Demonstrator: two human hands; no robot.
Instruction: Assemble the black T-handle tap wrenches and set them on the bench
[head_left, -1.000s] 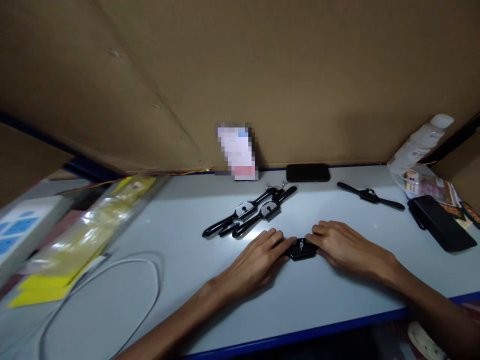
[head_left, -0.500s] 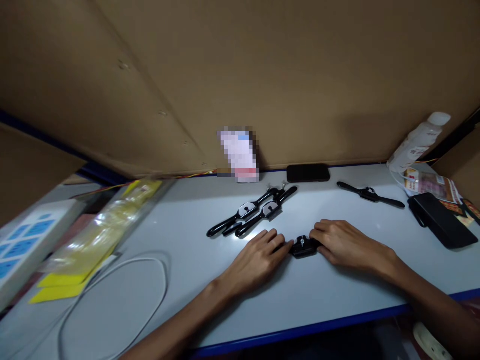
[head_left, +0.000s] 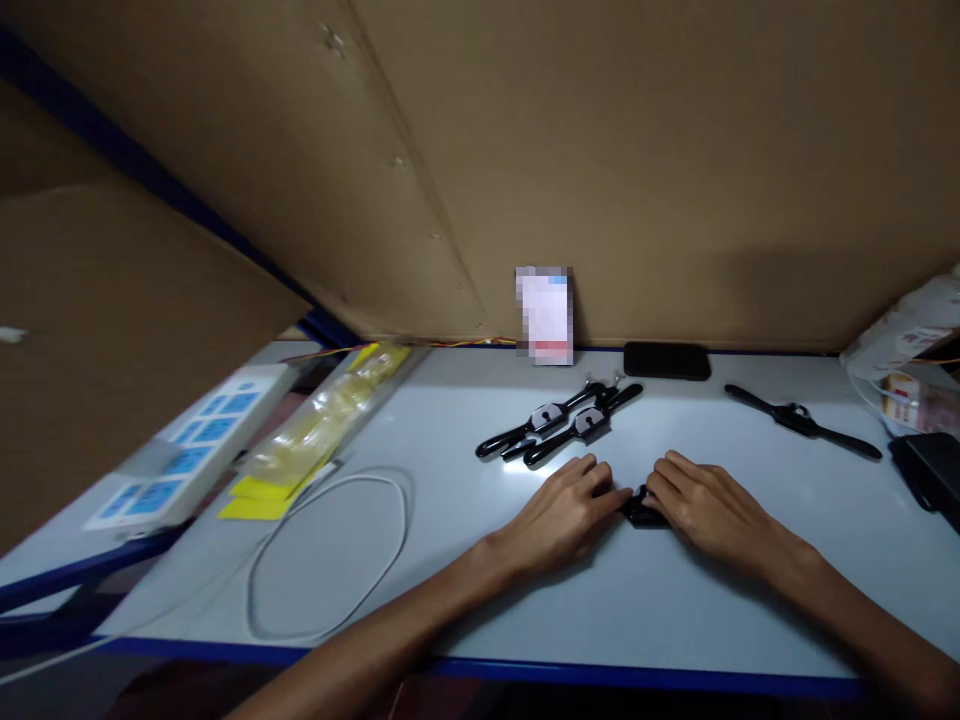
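A black spokeshave [head_left: 646, 516] lies low over the near part of the table between my two hands. My left hand [head_left: 571, 508] is closed on its left handle, the thumb and index finger stretched toward the body. Over the right side of the body bends my right hand [head_left: 703, 502], with its fingertips at the middle, where they hide most of the tool and its right handle. Beyond my left hand rest several more black spokeshaves, overlapping; two show silver blades, a left one [head_left: 546, 418] and a right one [head_left: 589, 425]. Another spokeshave frame [head_left: 801, 418] lies apart at the right.
A dark phone [head_left: 667, 361] lies along the back wall, beside a propped, pixelated screen [head_left: 549, 318]. On the left are a white cable [head_left: 401, 520], yellow plastic packaging [head_left: 322, 425] and a white box [head_left: 217, 420]. A bottle [head_left: 911, 320] and a black case [head_left: 930, 470] stand at the right.
The camera has turned left, so everything sits further right in view. My right hand has slid inward from the right handle onto the spokeshave's middle. My left hand keeps its hold.
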